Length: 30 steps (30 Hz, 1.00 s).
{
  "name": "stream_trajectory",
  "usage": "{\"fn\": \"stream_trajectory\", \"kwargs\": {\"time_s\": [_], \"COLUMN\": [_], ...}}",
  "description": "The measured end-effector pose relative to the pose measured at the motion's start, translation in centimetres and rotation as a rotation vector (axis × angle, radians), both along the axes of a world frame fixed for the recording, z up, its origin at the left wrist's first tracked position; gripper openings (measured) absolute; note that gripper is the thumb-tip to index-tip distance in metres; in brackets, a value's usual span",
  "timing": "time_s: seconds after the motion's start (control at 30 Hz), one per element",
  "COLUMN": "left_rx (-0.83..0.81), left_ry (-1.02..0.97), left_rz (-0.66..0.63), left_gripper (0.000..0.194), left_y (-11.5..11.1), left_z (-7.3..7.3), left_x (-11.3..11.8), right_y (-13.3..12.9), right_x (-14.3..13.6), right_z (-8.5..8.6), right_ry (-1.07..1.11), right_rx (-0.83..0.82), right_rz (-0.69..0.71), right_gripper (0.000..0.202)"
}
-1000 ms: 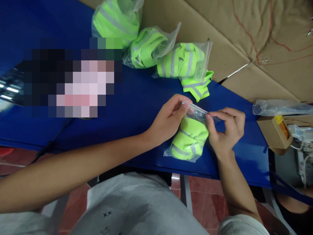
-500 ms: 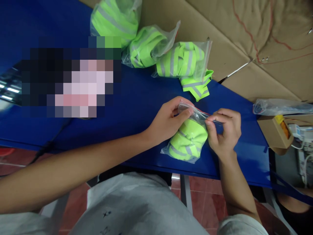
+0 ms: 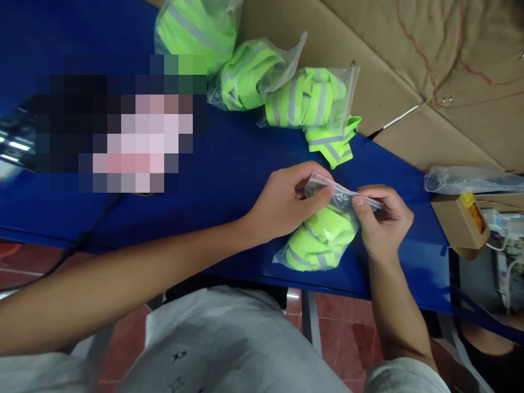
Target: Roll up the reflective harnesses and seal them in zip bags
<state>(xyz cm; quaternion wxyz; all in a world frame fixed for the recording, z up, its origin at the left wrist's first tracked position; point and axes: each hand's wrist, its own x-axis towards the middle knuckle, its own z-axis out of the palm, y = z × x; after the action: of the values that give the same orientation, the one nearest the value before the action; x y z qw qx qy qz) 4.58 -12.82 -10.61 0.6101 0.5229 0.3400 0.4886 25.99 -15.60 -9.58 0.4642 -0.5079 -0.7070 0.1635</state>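
Observation:
A clear zip-lock bag (image 3: 341,196) with a red line along its mouth hangs between my hands, over the front of the blue table. Inside it lies a bundled neon-green reflective strap (image 3: 321,240) with grey bands. My left hand (image 3: 297,199) pinches the zip edge at its left end, thumb in front. With thumb and fingers, my right hand (image 3: 382,213) grips the same edge further right. Beyond my hands lies a loose piece of green reflective strap (image 3: 332,146), partly under a filled bag (image 3: 305,101).
More filled bags of green strap (image 3: 248,73) line the table's far edge. Brown covering with red cords (image 3: 428,65) lies beyond. At right are empty plastic bags (image 3: 470,179) and a small cardboard box (image 3: 460,221). A pixelated patch hides part of the blue table (image 3: 221,153).
Both hands and the bag have shifted slightly right. My right fingers have slid further along the zip edge, away from my left hand.

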Motion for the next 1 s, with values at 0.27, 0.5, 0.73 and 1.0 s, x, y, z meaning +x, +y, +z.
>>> {"fn": "stream_trajectory", "kwargs": {"time_s": [0.27, 0.5, 0.73, 1.0], "left_rx": [0.079, 0.053, 0.083, 0.109], "left_ry": [0.104, 0.085, 0.134, 0.198], "left_rz": [-0.001, -0.019, -0.005, -0.007], "left_gripper": [0.009, 0.016, 0.017, 0.009], "left_y": [0.2, 0.1, 0.1, -0.2], "left_z": [0.3, 0.1, 0.1, 0.4], "left_x": [-0.4, -0.2, -0.2, -0.3], "right_y": [-0.2, -0.2, -0.4, -0.6], "right_x": [-0.5, -0.6, -0.7, -1.2], "right_z": [-0.3, -0.3, -0.3, -0.2], "right_ry": [-0.002, 0.014, -0.042, -0.03], "right_rx": [0.024, -0.001, -0.024, -0.004], "right_rz": [0.014, 0.03, -0.011, 0.042], "right_gripper": [0.008, 0.006, 0.007, 0.004]}}
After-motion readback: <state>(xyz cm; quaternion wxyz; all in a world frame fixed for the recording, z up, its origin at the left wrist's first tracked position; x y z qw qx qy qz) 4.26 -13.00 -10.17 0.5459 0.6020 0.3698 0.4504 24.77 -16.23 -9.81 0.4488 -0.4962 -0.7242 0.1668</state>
